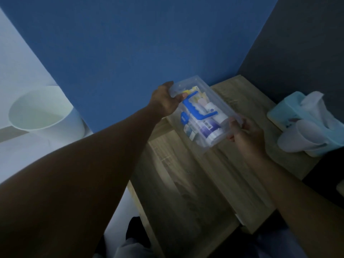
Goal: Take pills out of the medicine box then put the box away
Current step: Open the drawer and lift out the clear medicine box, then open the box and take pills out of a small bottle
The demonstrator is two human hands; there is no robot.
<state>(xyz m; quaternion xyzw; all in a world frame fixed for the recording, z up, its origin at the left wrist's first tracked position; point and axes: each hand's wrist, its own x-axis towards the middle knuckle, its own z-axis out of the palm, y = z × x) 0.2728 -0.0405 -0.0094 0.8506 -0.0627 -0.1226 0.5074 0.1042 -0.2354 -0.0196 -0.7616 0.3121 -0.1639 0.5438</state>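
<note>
A clear plastic medicine box (214, 97) with a blue handle on its lid is held over the wooden cabinet top (234, 168). Inside it lie white and purple pill bottles (214, 130) and some small packets. My left hand (165, 101) grips the box's far end. My right hand (245, 133) holds the near right end. The scene is dim and a little blurred, so I cannot tell whether the box touches the wood.
A teal tissue box (290, 110) with white tissue sticking out stands at the right, with white paper cups (305, 138) in front of it. A white waste bin (44, 112) sits on the floor at the left. A blue wall rises behind.
</note>
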